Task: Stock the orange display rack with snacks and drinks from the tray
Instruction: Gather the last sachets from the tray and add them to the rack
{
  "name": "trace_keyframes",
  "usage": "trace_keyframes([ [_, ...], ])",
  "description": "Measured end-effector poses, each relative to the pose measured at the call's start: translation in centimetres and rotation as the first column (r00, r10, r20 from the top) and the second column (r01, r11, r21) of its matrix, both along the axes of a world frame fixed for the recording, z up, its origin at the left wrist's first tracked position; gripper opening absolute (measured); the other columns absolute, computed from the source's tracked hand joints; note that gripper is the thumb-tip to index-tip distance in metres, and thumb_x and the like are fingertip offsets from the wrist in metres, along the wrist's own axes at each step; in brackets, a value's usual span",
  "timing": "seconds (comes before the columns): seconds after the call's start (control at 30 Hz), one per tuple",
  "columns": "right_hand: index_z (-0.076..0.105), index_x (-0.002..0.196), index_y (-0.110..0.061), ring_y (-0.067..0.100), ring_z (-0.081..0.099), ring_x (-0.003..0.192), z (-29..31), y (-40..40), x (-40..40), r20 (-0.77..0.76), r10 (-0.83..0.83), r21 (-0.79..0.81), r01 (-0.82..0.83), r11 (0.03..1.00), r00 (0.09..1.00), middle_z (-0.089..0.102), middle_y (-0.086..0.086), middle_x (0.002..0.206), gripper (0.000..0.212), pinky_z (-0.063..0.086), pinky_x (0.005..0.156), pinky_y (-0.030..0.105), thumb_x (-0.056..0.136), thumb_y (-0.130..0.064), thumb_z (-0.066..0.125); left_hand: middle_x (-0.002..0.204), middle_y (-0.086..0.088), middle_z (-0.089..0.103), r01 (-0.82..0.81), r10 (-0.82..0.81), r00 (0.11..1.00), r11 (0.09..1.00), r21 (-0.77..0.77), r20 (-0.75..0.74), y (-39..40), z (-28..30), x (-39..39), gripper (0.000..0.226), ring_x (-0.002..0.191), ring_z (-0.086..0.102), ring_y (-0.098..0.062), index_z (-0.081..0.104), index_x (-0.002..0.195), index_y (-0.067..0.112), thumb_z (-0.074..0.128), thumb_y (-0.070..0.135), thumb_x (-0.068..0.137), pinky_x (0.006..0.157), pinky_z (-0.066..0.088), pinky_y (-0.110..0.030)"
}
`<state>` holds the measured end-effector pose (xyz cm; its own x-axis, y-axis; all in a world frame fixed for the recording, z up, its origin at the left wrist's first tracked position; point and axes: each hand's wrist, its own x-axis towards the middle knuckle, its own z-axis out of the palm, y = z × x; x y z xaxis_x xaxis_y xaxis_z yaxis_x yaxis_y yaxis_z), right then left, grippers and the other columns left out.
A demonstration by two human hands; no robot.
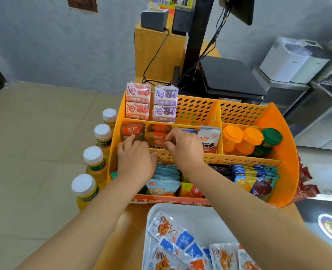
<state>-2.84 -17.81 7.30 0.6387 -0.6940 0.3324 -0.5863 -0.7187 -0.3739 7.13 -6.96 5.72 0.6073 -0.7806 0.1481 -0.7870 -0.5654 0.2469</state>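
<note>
The orange display rack (pixel 278 145) stands in front of me with three stepped rows. My left hand (pixel 136 158) reaches into the middle row, its fingers touching a grey-and-orange fish snack pack (pixel 132 131). My right hand (pixel 182 145) pinches the orange fish snack packs (pixel 157 136) beside it in the same compartment. Below me, the white tray (pixel 200 215) carries several blue-and-white snack packets (pixel 173 236).
Juice cartons (pixel 151 102) fill the rack's back left; jars with orange and green lids (pixel 252 139) sit at mid right. Mixed snack packs (pixel 254 178) fill the front row. Several yellow drink bottles (pixel 95 162) line the rack's left side. A cash register (pixel 229 76) stands behind.
</note>
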Motion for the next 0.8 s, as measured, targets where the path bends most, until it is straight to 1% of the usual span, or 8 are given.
trace_keyframes([
  [0.17,0.069,0.080,-0.023,0.013,0.056,0.085,-0.8,-0.3,-0.2,0.077,-0.013,0.065,0.008,0.998,0.997,0.062,-0.006,0.086,0.008,0.052,0.067,0.033,0.081,-0.028,0.075,0.132,-0.005,0.057,-0.021,0.018,0.999,0.998,0.067,0.044,-0.4,0.2,-0.4,0.042,0.139,0.029,-0.028,0.061,0.113,0.016,0.043,0.048,0.094,0.112,0.021,-0.046],
  [0.27,0.069,0.091,-0.022,0.012,0.052,0.096,-0.3,-0.4,-1.2,0.110,0.039,0.058,-0.045,0.997,0.993,0.059,-0.008,0.095,0.015,0.045,0.070,0.027,0.079,-0.027,0.078,0.135,-0.009,0.053,-0.061,0.058,0.997,0.997,0.056,0.048,-0.1,0.8,-1.3,0.046,0.137,0.031,-0.029,0.056,0.119,0.012,0.051,0.048,0.090,0.112,0.023,-0.046],
  [0.37,0.064,0.108,-0.022,0.013,0.060,0.089,0.7,-0.3,-3.1,0.183,0.052,0.097,-0.070,0.993,0.982,0.059,-0.008,0.100,0.029,0.052,0.065,0.030,0.081,-0.024,0.076,0.131,-0.015,0.051,-0.069,0.080,0.994,0.988,-0.140,0.074,0.7,1.6,-2.5,0.055,0.129,0.037,-0.034,0.048,0.125,0.007,0.066,0.039,0.083,0.107,0.031,-0.048],
  [0.47,0.065,0.106,-0.025,0.003,0.054,0.070,0.9,0.4,-6.9,0.191,0.069,0.117,-0.092,0.989,0.979,0.060,-0.015,0.087,0.025,0.049,0.059,0.025,0.082,-0.022,0.074,0.123,-0.014,0.052,0.068,-0.023,0.992,0.925,-0.375,0.124,1.4,1.8,-4.8,0.054,0.119,0.042,-0.032,0.048,0.123,0.009,0.071,0.030,0.079,0.100,0.036,-0.046],
  [0.53,0.066,0.104,-0.027,0.001,0.053,0.065,0.5,0.8,-10.2,0.108,0.078,0.144,-0.093,0.985,0.991,0.060,-0.017,0.081,0.021,0.045,0.054,0.022,0.084,-0.023,0.072,0.119,-0.011,0.054,0.161,-0.115,0.985,0.873,-0.460,0.126,1.6,1.6,-6.7,0.048,0.114,0.043,-0.027,0.050,0.121,0.011,0.070,0.027,0.080,0.095,0.037,-0.039],
  [0.63,0.069,0.099,-0.028,0.007,0.057,0.070,-0.8,1.0,-15.3,-0.065,0.079,0.267,-0.059,0.962,0.995,0.063,-0.015,0.080,0.014,0.045,0.059,0.026,0.086,-0.025,0.071,0.112,-0.008,0.056,0.281,-0.246,0.960,0.839,-0.466,0.137,1.7,0.5,-9.9,0.042,0.107,0.042,-0.022,0.056,0.115,0.010,0.071,0.026,0.079,0.092,0.036,-0.032],
  [0.73,0.070,0.093,-0.030,0.010,0.060,0.074,-2.5,1.0,-20.7,-0.297,0.143,0.355,-0.030,0.935,0.944,0.063,-0.015,0.079,0.009,0.040,0.059,0.024,0.085,-0.024,0.070,0.105,-0.004,0.059,0.438,-0.427,0.897,0.822,-0.363,0.117,2.0,-1.9,-13.3,0.040,0.102,0.048,-0.022,0.060,0.110,0.012,0.074,0.027,0.076,0.089,0.040,-0.033],
  [0.8,0.070,0.095,-0.031,0.011,0.063,0.085,-3.5,1.1,-23.9,-0.487,0.219,0.362,-0.033,0.932,0.846,0.067,-0.014,0.086,0.011,0.038,0.063,0.022,0.084,-0.029,0.070,0.101,-0.001,0.059,0.541,-0.543,0.837,0.803,-0.250,0.065,2.2,-3.8,-15.6,0.039,0.098,0.052,-0.023,0.061,0.107,0.015,0.075,0.030,0.074,0.084,0.042,-0.034],
])
